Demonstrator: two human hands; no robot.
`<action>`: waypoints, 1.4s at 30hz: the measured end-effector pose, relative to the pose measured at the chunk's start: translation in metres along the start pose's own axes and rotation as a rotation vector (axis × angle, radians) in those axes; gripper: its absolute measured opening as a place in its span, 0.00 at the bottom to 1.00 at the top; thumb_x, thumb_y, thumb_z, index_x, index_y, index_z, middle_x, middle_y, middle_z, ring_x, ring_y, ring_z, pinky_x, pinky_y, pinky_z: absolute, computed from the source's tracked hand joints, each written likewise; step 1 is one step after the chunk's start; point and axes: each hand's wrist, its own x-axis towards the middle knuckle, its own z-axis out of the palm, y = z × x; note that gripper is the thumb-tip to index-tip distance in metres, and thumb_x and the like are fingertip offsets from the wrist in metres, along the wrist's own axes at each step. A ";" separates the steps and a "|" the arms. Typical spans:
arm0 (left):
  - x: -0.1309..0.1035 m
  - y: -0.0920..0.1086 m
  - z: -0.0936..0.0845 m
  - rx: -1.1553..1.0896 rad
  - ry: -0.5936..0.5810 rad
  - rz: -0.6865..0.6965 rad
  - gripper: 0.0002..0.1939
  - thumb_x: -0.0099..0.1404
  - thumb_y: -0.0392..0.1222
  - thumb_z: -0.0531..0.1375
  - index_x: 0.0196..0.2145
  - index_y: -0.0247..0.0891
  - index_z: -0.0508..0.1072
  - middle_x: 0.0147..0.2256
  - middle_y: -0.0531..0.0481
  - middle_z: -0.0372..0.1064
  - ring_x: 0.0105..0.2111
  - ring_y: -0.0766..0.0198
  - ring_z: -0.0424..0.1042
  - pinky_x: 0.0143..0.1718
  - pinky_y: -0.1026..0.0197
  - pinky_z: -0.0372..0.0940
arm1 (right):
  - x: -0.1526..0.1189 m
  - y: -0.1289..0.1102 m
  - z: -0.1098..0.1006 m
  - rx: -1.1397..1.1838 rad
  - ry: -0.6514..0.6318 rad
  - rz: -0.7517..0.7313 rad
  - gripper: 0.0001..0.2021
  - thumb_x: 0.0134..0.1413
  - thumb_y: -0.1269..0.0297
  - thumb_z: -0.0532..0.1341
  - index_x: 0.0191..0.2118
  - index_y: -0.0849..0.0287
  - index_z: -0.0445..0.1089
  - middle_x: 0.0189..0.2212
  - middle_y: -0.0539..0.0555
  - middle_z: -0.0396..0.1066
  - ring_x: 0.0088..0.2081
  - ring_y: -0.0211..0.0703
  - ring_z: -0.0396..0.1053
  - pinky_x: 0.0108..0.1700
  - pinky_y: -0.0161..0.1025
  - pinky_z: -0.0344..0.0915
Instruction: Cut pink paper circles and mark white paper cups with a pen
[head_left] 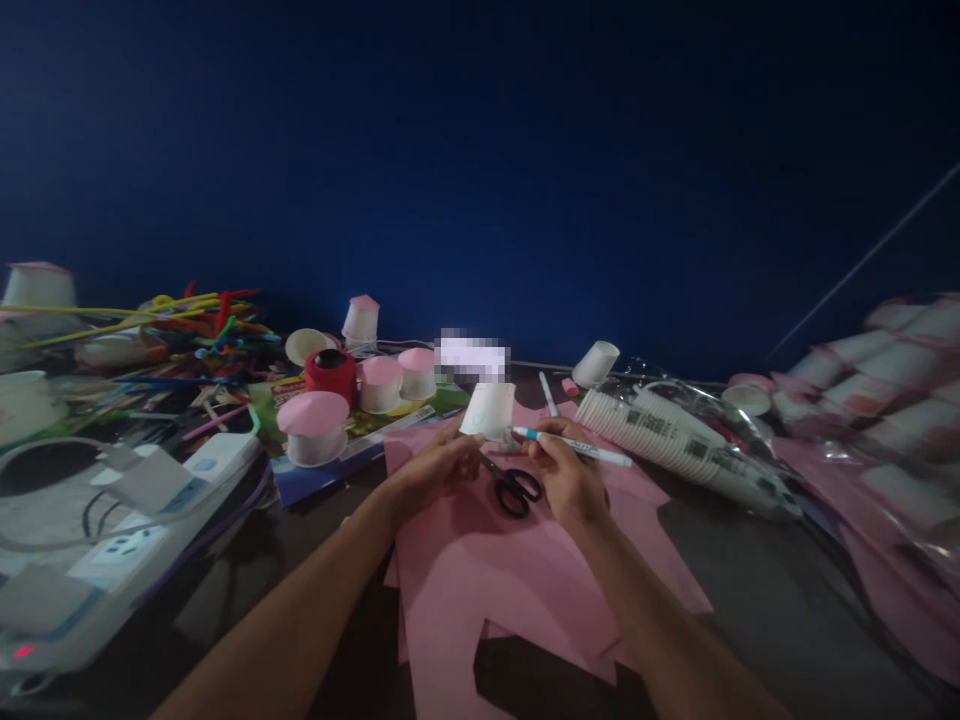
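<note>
A white paper cup [490,408] stands upside down in front of me, with my left hand [442,462] closed on its lower left side. My right hand [568,478] is closed round a white marker [596,452], whose teal end points left at the cup's lower right side. Between the hands, black-handled scissors [516,490] lie on pink paper sheets [465,560]. The sheets spread under both hands, and a dark cut-out gap shows near the front.
Left are a power strip [120,550], colourful pipe cleaners [217,320], a red tape roll [330,373] and pink-topped cup pieces [313,425]. Right lie a stack of cups in plastic [667,440] and piled cups [885,380]. Another marker [548,393] lies behind the right hand.
</note>
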 end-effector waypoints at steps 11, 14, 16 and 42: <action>0.001 0.000 0.000 0.011 0.017 -0.014 0.13 0.58 0.45 0.61 0.38 0.38 0.64 0.19 0.60 0.52 0.18 0.74 0.51 0.21 0.68 0.46 | -0.001 -0.002 0.006 0.174 -0.003 0.053 0.04 0.49 0.64 0.62 0.33 0.54 0.69 0.24 0.46 0.70 0.33 0.41 0.71 0.44 0.45 0.67; 0.001 -0.001 0.000 -0.003 0.022 -0.003 0.12 0.58 0.44 0.61 0.38 0.38 0.64 0.20 0.60 0.53 0.18 0.74 0.51 0.21 0.68 0.46 | -0.001 -0.004 0.007 0.193 -0.018 0.041 0.03 0.49 0.64 0.62 0.32 0.55 0.69 0.23 0.46 0.69 0.32 0.40 0.70 0.45 0.45 0.67; 0.002 -0.001 0.000 -0.006 0.028 0.001 0.12 0.58 0.44 0.61 0.38 0.38 0.64 0.20 0.60 0.53 0.18 0.74 0.51 0.21 0.68 0.46 | -0.001 -0.004 0.007 0.179 -0.008 0.045 0.03 0.50 0.63 0.62 0.32 0.55 0.69 0.22 0.45 0.68 0.31 0.39 0.70 0.44 0.44 0.67; 0.001 0.001 0.001 -0.006 0.027 -0.013 0.15 0.58 0.44 0.62 0.41 0.38 0.66 0.20 0.60 0.53 0.19 0.74 0.52 0.22 0.69 0.48 | 0.001 0.006 0.004 0.077 0.007 0.054 0.06 0.51 0.61 0.62 0.34 0.54 0.68 0.24 0.45 0.67 0.31 0.38 0.68 0.39 0.39 0.66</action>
